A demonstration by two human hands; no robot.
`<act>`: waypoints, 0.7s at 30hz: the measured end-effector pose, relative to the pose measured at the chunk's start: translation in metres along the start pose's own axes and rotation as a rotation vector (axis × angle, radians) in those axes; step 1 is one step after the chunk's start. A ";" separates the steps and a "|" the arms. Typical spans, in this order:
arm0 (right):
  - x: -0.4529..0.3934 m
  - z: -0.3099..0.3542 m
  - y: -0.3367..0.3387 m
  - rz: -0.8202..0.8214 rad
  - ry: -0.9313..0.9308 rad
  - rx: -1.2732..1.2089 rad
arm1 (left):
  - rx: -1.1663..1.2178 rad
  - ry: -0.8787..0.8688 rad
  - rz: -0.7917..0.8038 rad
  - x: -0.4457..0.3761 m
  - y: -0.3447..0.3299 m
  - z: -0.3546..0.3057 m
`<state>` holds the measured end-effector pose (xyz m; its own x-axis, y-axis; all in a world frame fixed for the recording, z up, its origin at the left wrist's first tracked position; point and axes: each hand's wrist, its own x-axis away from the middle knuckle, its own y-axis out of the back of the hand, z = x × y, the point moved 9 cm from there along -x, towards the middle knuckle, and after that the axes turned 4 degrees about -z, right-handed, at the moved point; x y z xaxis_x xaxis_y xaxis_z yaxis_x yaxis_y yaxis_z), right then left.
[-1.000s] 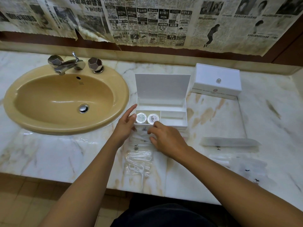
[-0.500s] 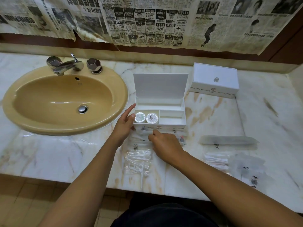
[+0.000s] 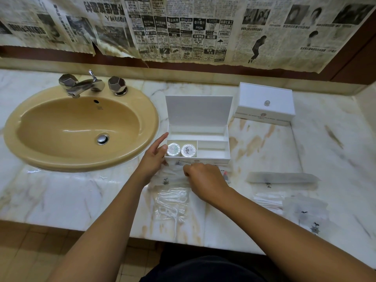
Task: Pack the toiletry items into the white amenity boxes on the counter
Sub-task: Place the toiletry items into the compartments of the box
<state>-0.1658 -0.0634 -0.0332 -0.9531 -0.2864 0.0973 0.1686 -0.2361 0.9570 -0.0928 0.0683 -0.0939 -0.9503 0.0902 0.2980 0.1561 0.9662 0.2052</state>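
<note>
Right hand (image 3: 205,180) down at the counter's front edge, fingers curled onto a clear packet (image 3: 175,180) lying just before the open box (image 3: 211,154); whether it's truly pinched, I cannot tell. Left hand (image 3: 153,159) rests relaxed on the box's left wall, index finger straight. That packet looks light, limp, slippery: best taken by an edge.

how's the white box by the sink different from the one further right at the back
The box by the sink has its lid up and holds two round items; the back box is closed. The left hand touches the open box; nothing touches the closed one. Both are white and stand on the counter.
</note>
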 end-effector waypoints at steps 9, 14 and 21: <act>-0.008 -0.010 0.029 -0.039 -0.037 -0.040 | 0.084 0.043 0.055 -0.001 -0.001 0.000; -0.025 -0.022 0.058 -0.159 -0.055 -0.040 | 0.067 -0.025 0.127 0.004 -0.002 -0.004; -0.053 -0.052 0.083 -0.329 -0.161 -0.054 | 0.101 0.105 -0.003 0.003 -0.003 0.003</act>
<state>-0.0877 -0.1164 0.0268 -0.9851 -0.0386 -0.1677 -0.1447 -0.3415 0.9287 -0.0968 0.0660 -0.0964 -0.9165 0.0667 0.3944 0.1204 0.9863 0.1130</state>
